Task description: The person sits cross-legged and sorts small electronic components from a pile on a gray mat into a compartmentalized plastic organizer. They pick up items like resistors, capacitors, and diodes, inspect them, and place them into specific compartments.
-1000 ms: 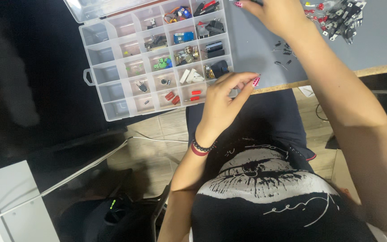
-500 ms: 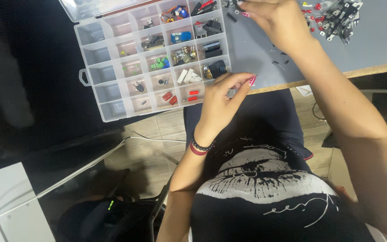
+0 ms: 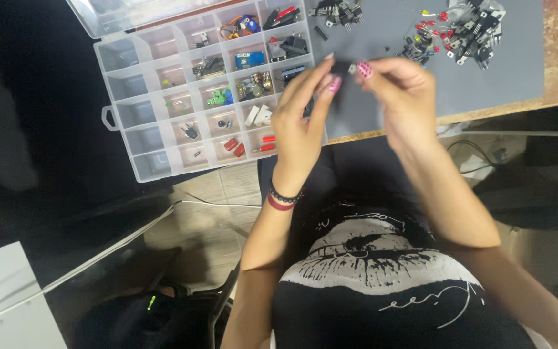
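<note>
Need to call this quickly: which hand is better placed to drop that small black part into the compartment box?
Left, probably. The left hand already hovers over the compartment box; the right hand is over the grey mat, sharing the small black part.

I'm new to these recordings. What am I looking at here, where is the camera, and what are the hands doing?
There is no machine: a person works with bare hands, filmed by a camera on their head looking down, so you see their arms and dark printed shirt from above. The left hand and right hand meet over the table edge and pinch a small dark part between their fingers; what kind of part is too blurred to tell. On the table lies a grey mat with a pile of loose electronic parts. Beside it sits a clear compartment box, lid open, holding small sorted components.
</note>
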